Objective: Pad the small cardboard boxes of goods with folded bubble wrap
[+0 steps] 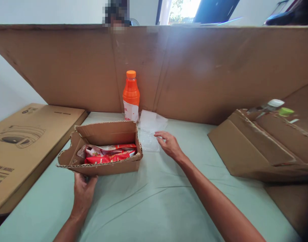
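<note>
Left hand (pixel 83 191) gripped box (pixel 103 159) at near wall; right hand (pixel 169 144) lay open, fingertips on plastic bag (pixel 148 132); firm box grip seemed advisable.

An orange bottle (pixel 131 95) stands upright at the back of the surface (pixel 154 201), which is covered with a pale green cloth. Just behind the bottle rises a tall cardboard wall (pixel 206 70). A flat carton (pixel 25 141) lies at the left. At the right lies folded cardboard (pixel 257 148), with a white cap (pixel 275 103) and a green cap (pixel 286 111) above it.
</note>
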`<state>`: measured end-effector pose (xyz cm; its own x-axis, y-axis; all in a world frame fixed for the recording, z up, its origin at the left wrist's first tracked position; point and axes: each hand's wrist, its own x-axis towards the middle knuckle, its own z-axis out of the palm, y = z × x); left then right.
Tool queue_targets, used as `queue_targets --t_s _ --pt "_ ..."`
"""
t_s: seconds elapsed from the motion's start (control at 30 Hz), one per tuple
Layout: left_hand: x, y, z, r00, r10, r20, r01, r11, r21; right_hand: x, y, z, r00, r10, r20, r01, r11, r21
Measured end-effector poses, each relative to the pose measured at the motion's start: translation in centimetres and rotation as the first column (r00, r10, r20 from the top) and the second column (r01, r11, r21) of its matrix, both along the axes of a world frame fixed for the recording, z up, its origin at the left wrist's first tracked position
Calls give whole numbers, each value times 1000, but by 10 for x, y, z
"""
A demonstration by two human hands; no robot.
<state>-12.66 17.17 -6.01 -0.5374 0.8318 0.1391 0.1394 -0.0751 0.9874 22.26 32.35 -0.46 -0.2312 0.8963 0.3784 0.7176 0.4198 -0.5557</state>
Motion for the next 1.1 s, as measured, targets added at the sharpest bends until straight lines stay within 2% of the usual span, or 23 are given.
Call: queue_targets --t_s 0.13,0.23,0.43,0.63,0.73,0.87,1.0,1.1 --pt "0 -2 -3 1000 -4 25 5 999 -41 -5 49 0 990 -30 137 27 999 22" --pt "1 -4 -5 1000 13 25 -11 997 -81 -14 71 -3 973 -40 228 37 999 15" --pt "2 -5 -3 999 30 36 -26 994 -108 -23 94 -11 942 -72 329 73 997 10" --pt "3 -5 -1 999 -12 46 16 995 -97 -9 102 -12 950 -205 236 170 973 159" --pt "2 -4 -3 999 -1 38 4 996 -90 6 98 -2 956 -252 150 211 946 245" --pt "1 -2 -4 999 26 26 -23 995 -96 19 86 21 966 -255 42 228 918 324" --pt "2 -1 -1 1000 -13 29 15 998 -66 22 68 47 961 -251 -112 275 871 407" --pt "3 -1 1 999 -33 28 34 998 -51 28 54 63 954 -261 -151 301 833 464"
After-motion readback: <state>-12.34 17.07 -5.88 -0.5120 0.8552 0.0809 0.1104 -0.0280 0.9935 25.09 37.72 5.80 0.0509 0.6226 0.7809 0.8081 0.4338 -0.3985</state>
